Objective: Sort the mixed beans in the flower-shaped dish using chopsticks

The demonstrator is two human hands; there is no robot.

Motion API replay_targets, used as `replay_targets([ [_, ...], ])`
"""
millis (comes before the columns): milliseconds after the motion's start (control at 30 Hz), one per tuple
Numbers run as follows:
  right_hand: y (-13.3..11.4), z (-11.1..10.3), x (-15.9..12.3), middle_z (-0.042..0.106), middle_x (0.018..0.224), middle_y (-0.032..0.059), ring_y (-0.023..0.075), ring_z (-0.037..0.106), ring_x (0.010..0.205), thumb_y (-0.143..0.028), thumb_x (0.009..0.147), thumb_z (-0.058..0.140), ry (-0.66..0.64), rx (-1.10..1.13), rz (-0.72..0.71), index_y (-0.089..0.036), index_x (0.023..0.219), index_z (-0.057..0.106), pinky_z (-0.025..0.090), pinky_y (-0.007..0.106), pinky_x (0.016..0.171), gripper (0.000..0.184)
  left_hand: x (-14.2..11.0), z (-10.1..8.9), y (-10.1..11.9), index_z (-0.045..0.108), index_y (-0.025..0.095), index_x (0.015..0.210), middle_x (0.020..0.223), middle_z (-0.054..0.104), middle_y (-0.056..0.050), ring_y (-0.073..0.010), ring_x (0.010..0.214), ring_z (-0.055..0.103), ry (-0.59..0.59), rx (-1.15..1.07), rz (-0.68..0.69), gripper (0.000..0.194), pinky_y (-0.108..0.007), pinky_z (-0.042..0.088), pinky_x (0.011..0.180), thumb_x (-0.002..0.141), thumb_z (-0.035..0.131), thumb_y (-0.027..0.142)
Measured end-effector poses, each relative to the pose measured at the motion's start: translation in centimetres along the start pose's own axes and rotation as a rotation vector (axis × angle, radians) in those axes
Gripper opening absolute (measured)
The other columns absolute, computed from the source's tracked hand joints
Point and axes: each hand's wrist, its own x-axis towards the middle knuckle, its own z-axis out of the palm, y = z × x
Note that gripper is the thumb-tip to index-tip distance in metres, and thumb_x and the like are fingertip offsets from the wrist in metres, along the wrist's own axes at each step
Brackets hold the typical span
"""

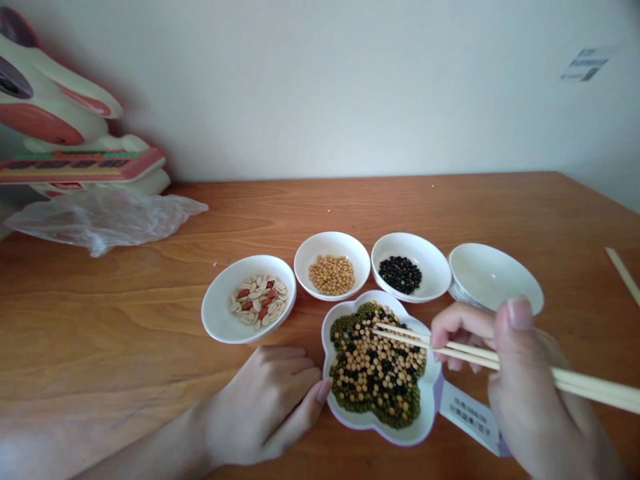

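On the wooden table [125, 320], the right hand [525, 393] grips a pair of chopsticks [450, 347], their tips over a flower-shaped dish [430, 427] heaped with mixed green, yellow and black beans. The left hand [260, 407] rests against that dish's left rim. Behind stand four white bowls: peanuts [257, 300], yellow beans [332, 275], black beans [400, 274], and a tilted bowl [493, 277].
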Motion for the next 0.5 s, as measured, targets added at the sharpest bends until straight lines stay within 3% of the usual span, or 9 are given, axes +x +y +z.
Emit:
replay_targets([
  [100,0.38,-0.05,-0.04,0.060,0.059,0.0030,0.0198,0.060,0.058,-0.071,0.110,0.012,-0.070,0.011,0.006,-0.027,0.072,0.069,0.045,0.032,0.053,0.082,0.02,-0.03,0.03,0.052,0.021,0.084,0.077,0.064,-0.002,-0.0181,0.066,0.053,0.002,0.002,0.003,0.035,-0.035,0.035,0.065,0.115,0.035,0.018],
  [500,0.51,-0.03,0.41,0.064,0.062,0.0026,0.0181,0.062,0.060,-0.067,0.112,0.017,-0.062,-0.006,-0.019,-0.026,0.072,0.070,0.044,0.030,0.055,0.078,-0.14,0.16,-0.06,0.052,0.021,0.084,0.078,0.064,-0.002,-0.0184,0.067,0.053,-0.010,0.009,0.000,0.036,-0.035,0.035,0.066,0.116,0.035,0.019],
])
